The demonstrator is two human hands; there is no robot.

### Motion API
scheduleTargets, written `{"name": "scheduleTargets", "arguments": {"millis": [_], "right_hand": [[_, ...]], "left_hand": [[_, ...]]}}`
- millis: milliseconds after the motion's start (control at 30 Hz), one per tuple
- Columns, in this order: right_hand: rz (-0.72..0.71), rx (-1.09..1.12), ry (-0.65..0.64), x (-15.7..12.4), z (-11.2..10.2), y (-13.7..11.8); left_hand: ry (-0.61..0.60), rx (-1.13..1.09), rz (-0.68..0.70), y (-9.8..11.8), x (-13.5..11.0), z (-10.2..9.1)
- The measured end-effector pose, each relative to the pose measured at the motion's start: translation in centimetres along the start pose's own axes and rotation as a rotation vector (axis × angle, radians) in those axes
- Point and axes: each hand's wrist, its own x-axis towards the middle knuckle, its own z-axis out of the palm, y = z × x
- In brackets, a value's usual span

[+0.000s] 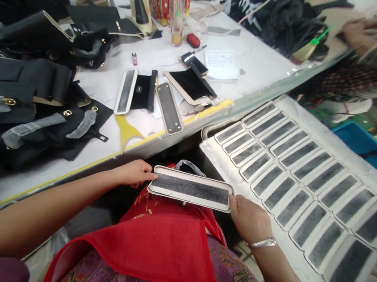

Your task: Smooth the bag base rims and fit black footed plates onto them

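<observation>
Between my two hands, over my lap, is an oblong bag panel (192, 189), cream at the border with a dark grey strip along its middle. My left hand (135, 172) grips its left end, the thumb or a finger lying on the corner. At the opposite end, my right hand (251, 218) pinches the rim with the thumb on top; the other fingers are partly hidden. A handle wrapped in clear film (191, 165) shows just behind the panel's far edge. What lies under the panel is hidden.
On my right, a white board (296, 108) carries rows of similar panels. Black bag parts (26, 83) crowd the table's left side. A brown panel (170, 108), a phone (193, 63) and a red-capped bottle (176, 16) are on the table. Another person's hand (357, 35) is at upper right.
</observation>
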Motion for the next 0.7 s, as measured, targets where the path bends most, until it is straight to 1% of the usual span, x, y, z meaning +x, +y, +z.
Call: {"name": "scheduleTargets", "arguments": {"millis": [67, 133, 167, 200, 233, 267, 300, 367, 433, 533, 700], "right_hand": [[0.046, 0.008, 0.025, -0.3, -0.2, -0.2], [0.043, 0.019, 0.027, -0.6, -0.4, -0.4], [0.029, 0.025, 0.025, -0.8, -0.4, -0.5], [0.006, 0.031, 0.018, -0.9, -0.4, -0.5], [-0.010, 0.034, 0.013, -0.9, -0.3, -0.5], [-0.026, 0.035, 0.009, -0.8, -0.2, -0.5], [-0.039, 0.033, 0.010, -0.8, -0.1, -0.3], [-0.049, 0.040, 0.017, -0.7, 0.3, 0.0], [-0.029, 0.072, 0.030, -0.8, 0.7, 0.3], [0.019, 0.142, 0.050, -0.9, 1.1, 0.3], [0.057, 0.216, 0.097, -0.8, 1.4, -0.4]], "left_hand": [[0.196, 0.250, 0.158, 1.7, -0.8, 1.1], [0.384, 0.428, 0.404, 3.8, -1.2, 3.3], [0.444, 0.475, 0.547, 5.0, -1.1, 4.7], [0.476, 0.503, 0.690, 6.2, -0.8, 6.2], [0.478, 0.526, 0.825, 7.4, -0.4, 7.7], [0.461, 0.554, 0.934, 8.5, 0.2, 9.0], [0.435, 0.590, 1.003, 9.4, 0.9, 10.1], [0.376, 0.674, 1.038, 10.9, 2.3, 11.7], [0.339, 0.727, 1.031, 11.7, 3.3, 12.2], [0.338, 0.743, 1.024, 11.8, 3.9, 12.2], [0.344, 0.754, 0.993, 11.7, 3.5, 11.9]]}}
